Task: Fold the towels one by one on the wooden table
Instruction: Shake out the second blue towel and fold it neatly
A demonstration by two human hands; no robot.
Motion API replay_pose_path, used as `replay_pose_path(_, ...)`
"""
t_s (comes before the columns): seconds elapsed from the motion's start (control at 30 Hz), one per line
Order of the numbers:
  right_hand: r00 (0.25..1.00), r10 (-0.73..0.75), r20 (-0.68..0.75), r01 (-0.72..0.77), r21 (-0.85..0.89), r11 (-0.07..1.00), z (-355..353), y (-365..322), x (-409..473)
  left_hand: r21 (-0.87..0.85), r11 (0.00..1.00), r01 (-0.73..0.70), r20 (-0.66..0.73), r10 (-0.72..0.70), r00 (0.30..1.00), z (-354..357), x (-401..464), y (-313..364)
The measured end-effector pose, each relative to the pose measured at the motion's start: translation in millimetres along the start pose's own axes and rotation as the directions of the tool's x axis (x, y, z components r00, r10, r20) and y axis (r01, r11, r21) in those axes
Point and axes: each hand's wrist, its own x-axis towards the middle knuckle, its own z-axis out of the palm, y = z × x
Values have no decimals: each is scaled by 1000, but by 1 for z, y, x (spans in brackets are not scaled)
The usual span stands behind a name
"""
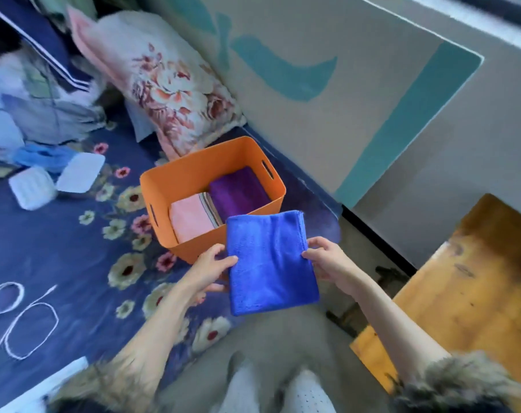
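An orange bin (193, 177) sits on the navy floral bedspread (59, 248), and inside it lie a pink towel (190, 217) and a purple towel (238, 192) side by side, with a striped edge showing between them. A floral pillow (163, 84) leans behind the bin against the grey and teal panel (342, 84), a white cord (20, 317) loops over the bedspread at lower left, and the wooden table (468, 287) waits off to the right, well apart from the bin. Now the blue towel (268, 263): folded into a neat rectangle, plush and smooth, held in the air just in front of the bin's near wall. Left hand (211, 266) pinches its left edge, right hand (327, 260) pinches the right edge, thumbs on top.
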Motion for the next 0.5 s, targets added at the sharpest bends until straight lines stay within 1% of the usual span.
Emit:
replay_pose_path(0.17, 997, -26, 73, 32, -78, 996, 39, -56, 38, -58, 998, -5, -110, -1, 994, -54, 21, 19)
replay_pose_path(0.3, 993, -53, 106, 67, -131, 989, 68, -105, 89, -68, 998, 0, -208, -14, 978, -91, 57, 40)
replay_pose_path(0.43, 985, -90, 148, 112, -151, 982, 107, -146, 155, -48, 999, -2, -366, -16, 931, -125, 107, 61)
replay_pose_path(0.47, 984, -86, 154, 112, -169, 979, 118, -152, 172, -30, 999, 15, -407, -25, 913, -133, 120, 63)
replay_pose_path(0.5, 984, -76, 159, 107, -194, 975, 129, -155, 189, 24, 999, 40, -453, -25, 891, -140, 134, 62)
